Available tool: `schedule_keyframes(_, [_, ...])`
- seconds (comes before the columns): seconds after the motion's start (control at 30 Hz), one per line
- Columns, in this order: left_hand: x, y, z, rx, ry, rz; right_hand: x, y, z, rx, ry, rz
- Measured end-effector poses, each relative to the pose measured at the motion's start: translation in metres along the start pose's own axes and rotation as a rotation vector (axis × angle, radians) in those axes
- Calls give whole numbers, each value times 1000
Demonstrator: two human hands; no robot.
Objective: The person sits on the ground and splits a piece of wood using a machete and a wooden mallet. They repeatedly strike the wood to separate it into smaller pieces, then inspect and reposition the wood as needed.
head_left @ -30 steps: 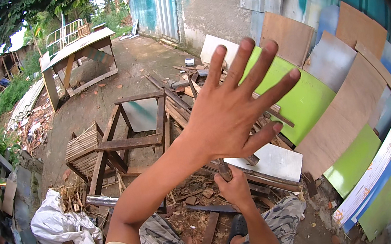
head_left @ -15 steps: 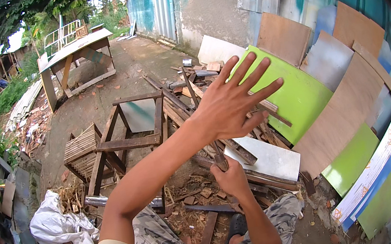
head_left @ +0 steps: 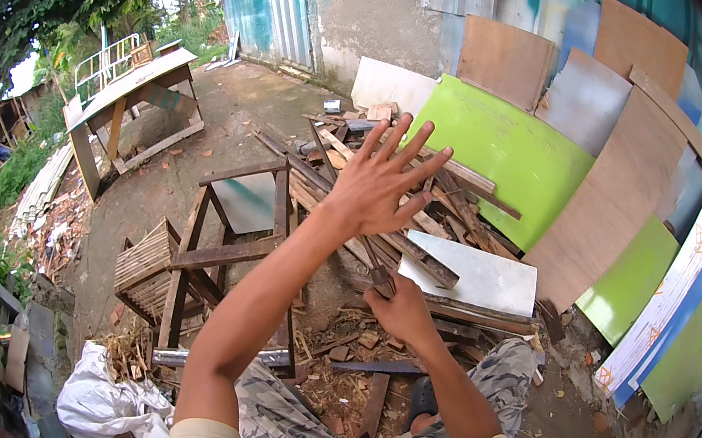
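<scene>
The tool (head_left: 383, 284) is resting in the right hand (head_left: 403, 311), its thin shaft leaning toward the wood pile (head_left: 460, 212). The pile is spreading out beyond both hands. A wooden frame (head_left: 227, 254) is standing to its left, and a white board (head_left: 476, 280) is lying along its near edge. The left hand (head_left: 375, 187) is hanging in the air, fingers spread, holding nothing; the right is gripping the tool's handle.

a slender, dark brown tool (head_left: 383, 282) juts from the right grip (head_left: 403, 310), tilted slightly left, thin end pointing away.
</scene>
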State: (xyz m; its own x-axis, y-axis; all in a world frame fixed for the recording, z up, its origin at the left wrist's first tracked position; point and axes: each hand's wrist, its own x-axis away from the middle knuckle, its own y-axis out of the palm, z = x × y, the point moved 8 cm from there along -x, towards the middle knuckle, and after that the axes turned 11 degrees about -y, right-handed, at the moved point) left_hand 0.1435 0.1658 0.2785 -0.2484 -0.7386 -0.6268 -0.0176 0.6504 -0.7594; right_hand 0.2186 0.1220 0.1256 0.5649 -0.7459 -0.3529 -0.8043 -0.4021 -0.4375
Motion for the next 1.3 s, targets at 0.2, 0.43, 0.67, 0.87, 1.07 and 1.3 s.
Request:
schedule_keyframes(0.2, [6,23,-26,8,-61,-153,-22,-6,-17,40,-123,19])
schedule_keyframes(0.43, [-3,-6,-39,147,-50,3,-35,-16,9,71,97,-119])
schedule_keyframes(0.67, [31,-17,-69,112,73,-56,-33,-31,17,-69,143,-133])
schedule_keyframes(0.87, [16,-58,-76,105,74,206,-39,-37,19,-129,149,-163])
schedule_keyframes(1.07, [-32,-140,-20,58,133,451,-34,-34,13,36,70,-148])
schedule_keyframes(1.3, [2,-14,5,23,48,98,-29,-18,-7,139,-55,-98])
